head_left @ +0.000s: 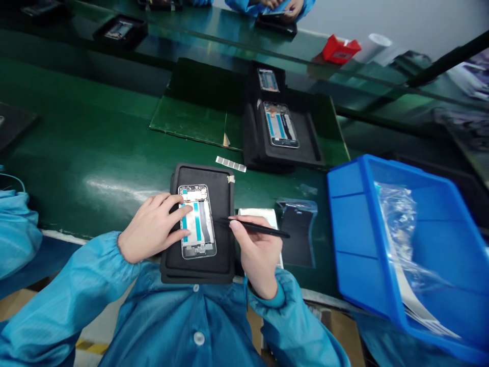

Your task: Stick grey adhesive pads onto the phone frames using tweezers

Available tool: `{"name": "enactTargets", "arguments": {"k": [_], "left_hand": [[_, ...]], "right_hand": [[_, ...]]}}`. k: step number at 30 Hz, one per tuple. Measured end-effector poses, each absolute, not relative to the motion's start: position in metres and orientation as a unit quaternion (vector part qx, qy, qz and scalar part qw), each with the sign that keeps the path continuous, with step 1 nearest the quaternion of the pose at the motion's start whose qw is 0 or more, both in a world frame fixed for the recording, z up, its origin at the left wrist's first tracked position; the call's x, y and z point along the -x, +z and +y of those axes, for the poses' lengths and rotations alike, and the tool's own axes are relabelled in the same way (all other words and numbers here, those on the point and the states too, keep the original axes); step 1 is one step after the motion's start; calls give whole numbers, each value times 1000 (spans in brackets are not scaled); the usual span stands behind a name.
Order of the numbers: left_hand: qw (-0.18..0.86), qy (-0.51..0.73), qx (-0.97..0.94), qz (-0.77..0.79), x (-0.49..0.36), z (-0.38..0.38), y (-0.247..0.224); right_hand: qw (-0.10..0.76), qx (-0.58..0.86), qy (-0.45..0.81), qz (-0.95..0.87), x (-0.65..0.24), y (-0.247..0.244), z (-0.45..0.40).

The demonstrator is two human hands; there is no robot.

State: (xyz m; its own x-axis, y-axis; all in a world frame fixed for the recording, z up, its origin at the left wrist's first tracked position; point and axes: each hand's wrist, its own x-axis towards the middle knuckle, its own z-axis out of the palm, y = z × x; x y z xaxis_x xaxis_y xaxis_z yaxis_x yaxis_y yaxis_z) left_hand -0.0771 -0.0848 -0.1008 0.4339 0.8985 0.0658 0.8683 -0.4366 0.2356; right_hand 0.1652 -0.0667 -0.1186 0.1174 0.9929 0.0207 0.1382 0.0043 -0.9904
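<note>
An open phone body [206,219] with blue strips lies in a black foam tray [225,204] in front of me. My left hand [153,224] rests on its left side, fingers apart, with fingertips touching the phone. Black tweezers [263,229] are held in my right hand [262,252], their tips pointing left, just right of the phone over the tray. Under and beside my right hand lies a white sheet [263,213]. A strip of small grey labels [231,163] sits beyond the tray.
A blue bin [349,229] with plastic bags stands at the right, beside a dark film sheet [298,234]. Stacked black trays [305,142] hold another phone body [280,125] further back. A red box [340,49] and a co-worker's hands [292,8] are across the bench.
</note>
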Motion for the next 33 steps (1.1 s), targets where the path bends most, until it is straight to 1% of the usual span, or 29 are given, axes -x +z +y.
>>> {"name": "enactTargets", "arguments": {"k": [6, 9, 12, 15, 17, 20, 23, 26, 30, 33], "left_hand": [[58, 78, -832, 546, 64, -86, -98], [63, 85, -830, 548, 64, -86, -99], [86, 156, -805, 565, 69, -89, -102], [64, 244, -736, 629, 73, -96, -105], [47, 248, -717, 650, 73, -102, -107], [55, 231, -692, 682, 66, -116, -111], [121, 216, -638, 729, 55, -133, -114], [200, 204, -617, 733, 44, -146, -115], [242, 265, -568, 741, 47, -150, -111], [297, 330, -478, 757, 66, -142, -103]], "right_hand": [[509, 567, 431, -484, -186, -132, -82], [504, 580, 419, -483, -190, -137, -87], [505, 587, 413, -480, -193, -140, -91], [507, 584, 422, -474, -195, -143, -95], [510, 579, 429, -470, -196, -146, -96], [517, 576, 433, -462, -193, -149, -98], [516, 575, 446, -452, -187, -150, -102], [516, 576, 462, -435, -179, -148, -106], [548, 549, 480, -410, -165, -137, -109], [572, 502, 510, -401, -152, -124, -112]]}}
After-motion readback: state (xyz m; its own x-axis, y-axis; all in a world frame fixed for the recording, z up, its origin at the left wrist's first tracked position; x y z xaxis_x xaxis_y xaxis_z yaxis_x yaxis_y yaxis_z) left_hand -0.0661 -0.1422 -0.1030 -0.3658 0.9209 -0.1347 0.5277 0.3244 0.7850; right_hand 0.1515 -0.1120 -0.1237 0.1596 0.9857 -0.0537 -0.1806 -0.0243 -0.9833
